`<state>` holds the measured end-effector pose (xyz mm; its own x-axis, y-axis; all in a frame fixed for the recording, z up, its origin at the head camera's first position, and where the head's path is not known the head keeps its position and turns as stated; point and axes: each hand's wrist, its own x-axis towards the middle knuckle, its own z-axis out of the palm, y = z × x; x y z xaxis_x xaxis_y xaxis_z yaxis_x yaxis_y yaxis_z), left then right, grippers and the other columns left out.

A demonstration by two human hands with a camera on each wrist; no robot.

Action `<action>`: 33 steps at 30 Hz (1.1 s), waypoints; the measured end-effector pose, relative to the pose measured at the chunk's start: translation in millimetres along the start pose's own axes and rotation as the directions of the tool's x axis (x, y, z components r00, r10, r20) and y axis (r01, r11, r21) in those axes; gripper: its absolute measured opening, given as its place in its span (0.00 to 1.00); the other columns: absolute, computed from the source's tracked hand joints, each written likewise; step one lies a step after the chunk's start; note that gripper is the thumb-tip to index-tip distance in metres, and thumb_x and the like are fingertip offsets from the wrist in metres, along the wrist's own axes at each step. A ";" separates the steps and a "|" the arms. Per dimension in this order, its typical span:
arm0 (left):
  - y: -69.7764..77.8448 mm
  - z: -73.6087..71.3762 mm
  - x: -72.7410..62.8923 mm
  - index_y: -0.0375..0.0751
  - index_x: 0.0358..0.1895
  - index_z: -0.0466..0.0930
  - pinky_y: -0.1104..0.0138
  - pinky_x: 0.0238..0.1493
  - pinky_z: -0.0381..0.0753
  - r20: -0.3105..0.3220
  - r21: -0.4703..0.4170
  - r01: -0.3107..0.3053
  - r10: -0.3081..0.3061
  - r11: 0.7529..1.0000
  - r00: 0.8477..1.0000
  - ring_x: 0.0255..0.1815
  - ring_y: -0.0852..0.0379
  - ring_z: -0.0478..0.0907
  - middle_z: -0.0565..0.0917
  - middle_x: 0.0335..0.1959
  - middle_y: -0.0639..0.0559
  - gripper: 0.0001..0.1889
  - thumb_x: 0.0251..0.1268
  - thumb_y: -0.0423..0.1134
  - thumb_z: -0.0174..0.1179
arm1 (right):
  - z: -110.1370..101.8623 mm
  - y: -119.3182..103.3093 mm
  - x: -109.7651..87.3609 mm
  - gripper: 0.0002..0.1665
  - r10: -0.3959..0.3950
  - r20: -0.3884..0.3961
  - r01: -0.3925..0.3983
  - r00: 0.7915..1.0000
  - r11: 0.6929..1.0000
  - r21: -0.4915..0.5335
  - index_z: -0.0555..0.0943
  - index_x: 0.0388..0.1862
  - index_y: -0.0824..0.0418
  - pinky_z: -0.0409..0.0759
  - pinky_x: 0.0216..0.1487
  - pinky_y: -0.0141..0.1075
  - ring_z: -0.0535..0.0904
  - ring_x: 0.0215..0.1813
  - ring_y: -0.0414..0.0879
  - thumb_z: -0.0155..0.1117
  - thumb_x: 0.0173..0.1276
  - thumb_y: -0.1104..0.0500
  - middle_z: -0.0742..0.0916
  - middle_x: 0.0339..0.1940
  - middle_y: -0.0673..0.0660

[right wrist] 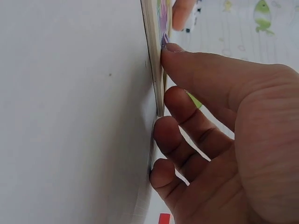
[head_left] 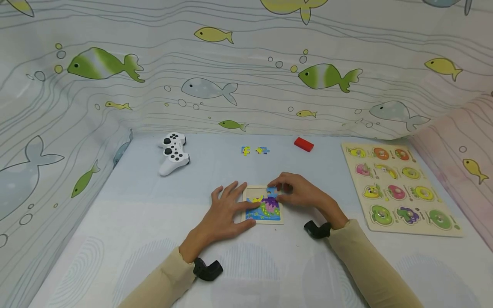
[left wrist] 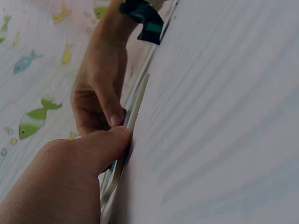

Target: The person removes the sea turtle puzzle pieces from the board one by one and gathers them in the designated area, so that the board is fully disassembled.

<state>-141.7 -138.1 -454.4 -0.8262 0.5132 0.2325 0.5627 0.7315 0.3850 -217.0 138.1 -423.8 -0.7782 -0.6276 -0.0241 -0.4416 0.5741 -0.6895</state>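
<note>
One puzzle between both hands

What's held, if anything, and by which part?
Left hand: nothing gripped; its spread fingers touch the puzzle. Right hand: fingers at the puzzle's top-right corner; whether they pinch the blue piece there can't be told.

No legible text, brands or numbers in any view. Fruit board: tiny marks beside the pieces, too small to read. White game controller: button symbols can't be made out at this size. Picture puzzle: artwork only as far as visible, no lettering resolvable.
</note>
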 end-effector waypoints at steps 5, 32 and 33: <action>1.4 -0.5 0.7 0.68 0.62 0.82 0.35 0.72 0.50 0.004 -0.003 -0.003 0.003 1.000 1.000 0.81 0.37 0.58 0.66 0.79 0.42 0.23 0.64 0.62 0.61 | -0.3 0.8 -1.1 0.22 0.001 -0.015 -0.001 1.000 1.000 0.008 0.86 0.58 0.55 0.75 0.44 0.35 0.74 0.42 0.45 0.75 0.64 0.60 0.85 0.43 0.50; 2.0 0.7 -0.5 0.69 0.63 0.82 0.35 0.72 0.50 0.005 0.006 0.004 -0.004 1.000 1.000 0.81 0.36 0.58 0.65 0.79 0.43 0.23 0.65 0.62 0.61 | -2.0 4.4 1.4 0.21 0.020 -0.071 -0.022 0.997 0.999 -0.029 0.87 0.58 0.52 0.74 0.42 0.32 0.73 0.41 0.44 0.74 0.65 0.58 0.83 0.43 0.49; 2.0 1.0 -0.3 0.69 0.63 0.82 0.35 0.72 0.50 0.003 0.008 0.002 -0.002 1.000 1.000 0.81 0.36 0.58 0.66 0.79 0.43 0.23 0.65 0.62 0.61 | -2.6 5.2 1.6 0.21 0.020 -0.077 -0.022 0.997 0.999 -0.029 0.87 0.58 0.52 0.74 0.42 0.33 0.73 0.40 0.44 0.74 0.65 0.58 0.83 0.43 0.49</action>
<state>-140.2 -136.4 -454.5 -0.8274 0.5130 0.2288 0.5611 0.7361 0.3786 -221.7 141.5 -425.6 -0.8190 -0.5735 0.0177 -0.4368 0.6031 -0.6674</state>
